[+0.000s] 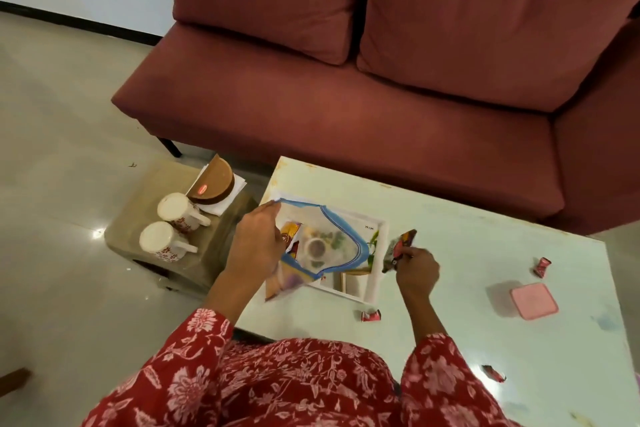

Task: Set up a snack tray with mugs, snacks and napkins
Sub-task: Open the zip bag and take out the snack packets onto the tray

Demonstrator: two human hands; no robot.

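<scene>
A clear zip bag with a blue rim lies open over a white tray on the pale table. My left hand pinches the bag's rim at its left side and holds the mouth wide. Snack packets show inside the bag. My right hand grips a dark red-and-brown snack packet just right of the bag's mouth. Two white mugs with red flowers, the farther mug and the nearer mug, stand on a low stool at the left.
Small red wrapped sweets lie on the table: one near the tray, one at the right, one near the front. A pink lidded box sits at the right. A brown napkin holder stands behind the mugs. A maroon sofa lies beyond.
</scene>
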